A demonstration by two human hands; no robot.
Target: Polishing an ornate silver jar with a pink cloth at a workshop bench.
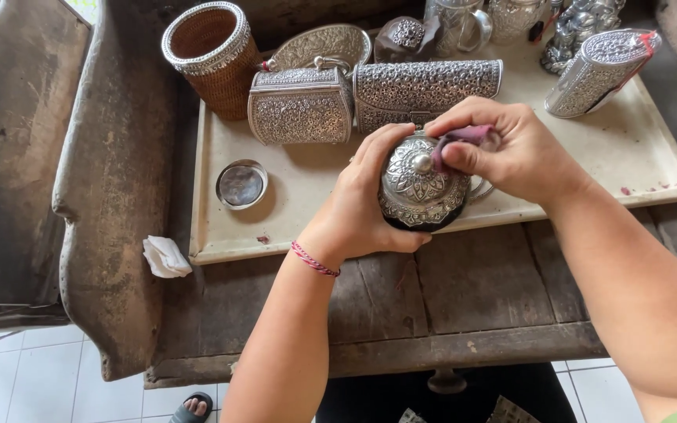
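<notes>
My left hand [358, 207] grips a round embossed silver lidded pot [419, 190] from its left side, holding it above the front edge of a cream tray [291, 235]. My right hand [503, 149] pinches a small purple cloth [464, 139] and presses it onto the pot's domed lid beside the knob. A red thread bracelet circles my left wrist.
On the tray stand two embossed silver purses [299, 106] [425, 90], a curved silver case [601, 70], a small round silver dish [241, 185], a mug and figurines at the back. A woven basket with silver rim [211, 55] stands far left. A crumpled tissue [164, 257] lies on the worn wooden bench.
</notes>
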